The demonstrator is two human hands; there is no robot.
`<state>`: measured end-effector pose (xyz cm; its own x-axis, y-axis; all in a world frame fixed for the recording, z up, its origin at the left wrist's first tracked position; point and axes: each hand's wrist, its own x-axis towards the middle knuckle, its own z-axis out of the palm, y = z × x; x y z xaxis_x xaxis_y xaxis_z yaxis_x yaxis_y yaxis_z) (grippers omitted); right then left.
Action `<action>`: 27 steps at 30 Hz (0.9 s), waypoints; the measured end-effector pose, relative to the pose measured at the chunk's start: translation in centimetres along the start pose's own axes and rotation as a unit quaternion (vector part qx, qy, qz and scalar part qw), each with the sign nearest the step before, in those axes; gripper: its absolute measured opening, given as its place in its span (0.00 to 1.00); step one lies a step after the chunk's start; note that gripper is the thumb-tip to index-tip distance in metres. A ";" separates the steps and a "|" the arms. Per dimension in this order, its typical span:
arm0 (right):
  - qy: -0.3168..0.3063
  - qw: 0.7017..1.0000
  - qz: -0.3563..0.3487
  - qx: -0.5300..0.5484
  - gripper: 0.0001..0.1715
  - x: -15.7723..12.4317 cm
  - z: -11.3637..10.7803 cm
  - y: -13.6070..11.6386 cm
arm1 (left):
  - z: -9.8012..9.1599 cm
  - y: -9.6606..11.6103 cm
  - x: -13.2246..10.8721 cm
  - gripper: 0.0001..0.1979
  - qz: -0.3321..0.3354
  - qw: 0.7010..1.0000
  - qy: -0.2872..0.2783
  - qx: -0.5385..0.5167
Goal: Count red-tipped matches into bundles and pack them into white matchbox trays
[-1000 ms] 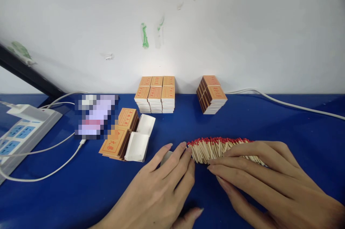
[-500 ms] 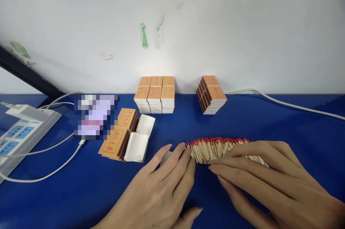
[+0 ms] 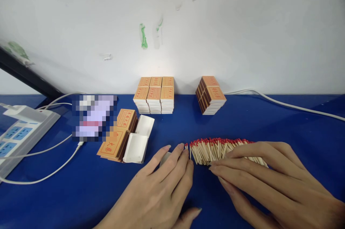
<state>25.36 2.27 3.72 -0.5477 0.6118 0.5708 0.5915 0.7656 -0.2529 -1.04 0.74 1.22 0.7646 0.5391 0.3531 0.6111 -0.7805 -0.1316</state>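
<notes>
A row of red-tipped matches (image 3: 206,151) lies on the blue table, heads pointing away from me. My right hand (image 3: 272,178) rests with extended fingers over the row's right part and near edge, hiding some sticks. At the left end is my left hand (image 3: 164,186), its fingers stretched out and its thumb apart. A few single matches (image 3: 190,152) stand off from the row beside its fingertips. Under those fingers a pale matchbox tray (image 3: 164,158) shows only in part; whether matches lie in it is hidden.
Matchbox sleeves (image 3: 114,144) lie stacked left of my left hand, beside white inner trays (image 3: 136,147). Closed matchboxes stand along the wall in a wide block (image 3: 154,94) and a narrower stack (image 3: 211,94). A blurred phone (image 3: 94,117), cables and a power strip (image 3: 29,132) occupy the left.
My left fingertips have shifted slightly left, and a small gap has opened between a few matches and the row. My right hand has barely moved.
</notes>
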 end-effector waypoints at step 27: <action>-0.052 0.996 0.025 -0.064 0.13 0.2 3.5 -2.7 | 0.2 0.3 -0.6 0.22 -0.038 0.997 0.069 -0.002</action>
<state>21.62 1.00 1.80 -0.5704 0.6710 0.4736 0.6866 0.7060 -0.1734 -1.25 0.21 0.79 0.6807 0.5488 0.4853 0.6655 -0.7401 -0.0966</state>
